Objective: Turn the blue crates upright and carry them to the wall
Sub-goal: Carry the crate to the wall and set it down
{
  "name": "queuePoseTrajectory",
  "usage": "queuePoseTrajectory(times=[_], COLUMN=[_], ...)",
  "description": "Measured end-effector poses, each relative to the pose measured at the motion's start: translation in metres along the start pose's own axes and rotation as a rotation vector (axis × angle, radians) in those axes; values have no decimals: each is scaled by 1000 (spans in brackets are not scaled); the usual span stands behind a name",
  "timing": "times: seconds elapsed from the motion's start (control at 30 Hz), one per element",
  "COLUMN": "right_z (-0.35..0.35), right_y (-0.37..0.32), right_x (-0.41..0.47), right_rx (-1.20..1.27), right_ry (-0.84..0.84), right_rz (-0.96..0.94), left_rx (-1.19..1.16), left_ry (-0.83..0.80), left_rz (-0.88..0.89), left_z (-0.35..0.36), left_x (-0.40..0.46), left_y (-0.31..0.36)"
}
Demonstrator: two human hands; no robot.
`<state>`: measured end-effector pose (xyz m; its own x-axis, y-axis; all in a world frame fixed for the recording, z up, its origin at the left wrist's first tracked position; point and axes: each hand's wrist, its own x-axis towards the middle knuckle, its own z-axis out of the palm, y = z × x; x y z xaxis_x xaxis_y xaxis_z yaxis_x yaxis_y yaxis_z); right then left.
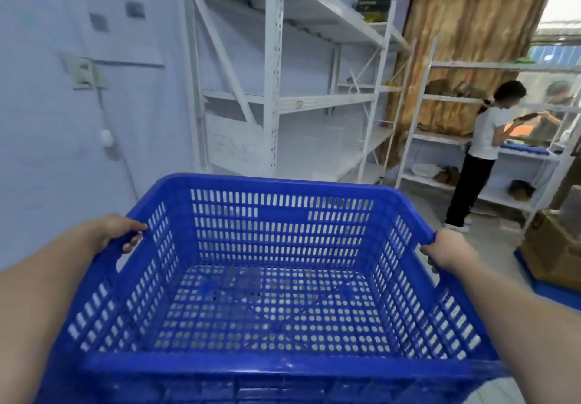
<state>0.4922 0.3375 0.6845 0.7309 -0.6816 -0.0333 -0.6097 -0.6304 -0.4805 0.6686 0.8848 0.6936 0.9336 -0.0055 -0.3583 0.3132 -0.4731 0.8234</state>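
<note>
Apparently open floor beyond crate point(276, 277) rim.

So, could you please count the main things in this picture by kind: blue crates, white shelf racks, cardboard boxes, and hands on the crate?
Blue crate: 1
White shelf racks: 2
Cardboard box: 1
Hands gripping the crate, left hand and right hand: 2
Total: 6

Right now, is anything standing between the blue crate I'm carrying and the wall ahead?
Nothing visible blocks it. The blue crate, held upright by the left hand and right hand, faces the bare wall; the white shelving stands right of that path.
</note>
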Motion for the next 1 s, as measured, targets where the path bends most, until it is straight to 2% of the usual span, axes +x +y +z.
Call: queuePoseTrajectory(times=[0.33, 0.6, 0.8, 1.0], right_z=[102, 211, 280, 338], right_y=[-152, -296, -371, -419], right_x=[-40, -118, -190, -228], right_rx=[29, 31, -65, -80], right_ry=[-165, -286, -373, -441], right_rz=[-307, -479, -609, -682], left_rx=[-67, -192, -289, -351], left_ry=[313, 519, 658, 760], left_rz=[-137, -261, -358, -471], left_z=[-161, -281, -334, -355], left_x=[-89, -156, -201, -220], left_y=[-114, -229, -309, -384])
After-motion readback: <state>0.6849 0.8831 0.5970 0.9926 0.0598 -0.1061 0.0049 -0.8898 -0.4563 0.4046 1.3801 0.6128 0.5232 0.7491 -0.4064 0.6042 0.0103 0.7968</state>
